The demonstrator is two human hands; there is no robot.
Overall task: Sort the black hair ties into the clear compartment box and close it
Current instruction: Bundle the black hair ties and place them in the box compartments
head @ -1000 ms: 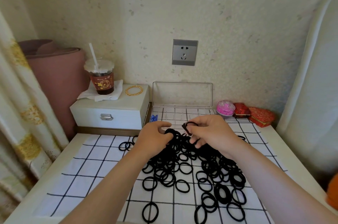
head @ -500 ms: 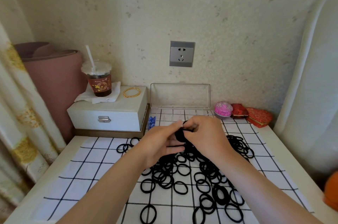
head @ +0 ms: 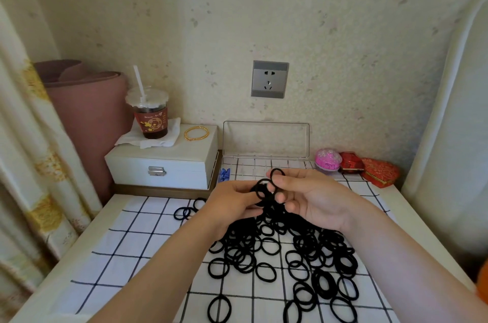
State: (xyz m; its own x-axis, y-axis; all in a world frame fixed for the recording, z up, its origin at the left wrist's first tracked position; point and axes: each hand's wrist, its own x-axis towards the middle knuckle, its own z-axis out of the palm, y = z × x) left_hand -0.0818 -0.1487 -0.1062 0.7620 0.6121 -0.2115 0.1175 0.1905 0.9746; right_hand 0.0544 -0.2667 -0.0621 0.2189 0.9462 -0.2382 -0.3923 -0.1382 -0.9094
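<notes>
Both grips at work. Pinching a small bunch of thin black elastic hair ties (head: 264,190) with the left hand (head: 232,204), thumb and fingers curled onto the loops. Nipping one loop of that bunch between thumb and forefinger of the right hand (head: 314,201), palm turned up, remaining fingers curled beneath. Held just in front of the clear plastic compartment box (head: 264,164), lid standing open against the wall. Right below, a loose heap of black hair ties (head: 303,248) sprawled over the white black-checked cloth (head: 132,243) on the pale tabletop (head: 87,238). Off to the left, a white latched jewellery box (head: 169,164) carrying a lidded iced drink cup (head: 150,116) and gold bangles (head: 196,133).
</notes>
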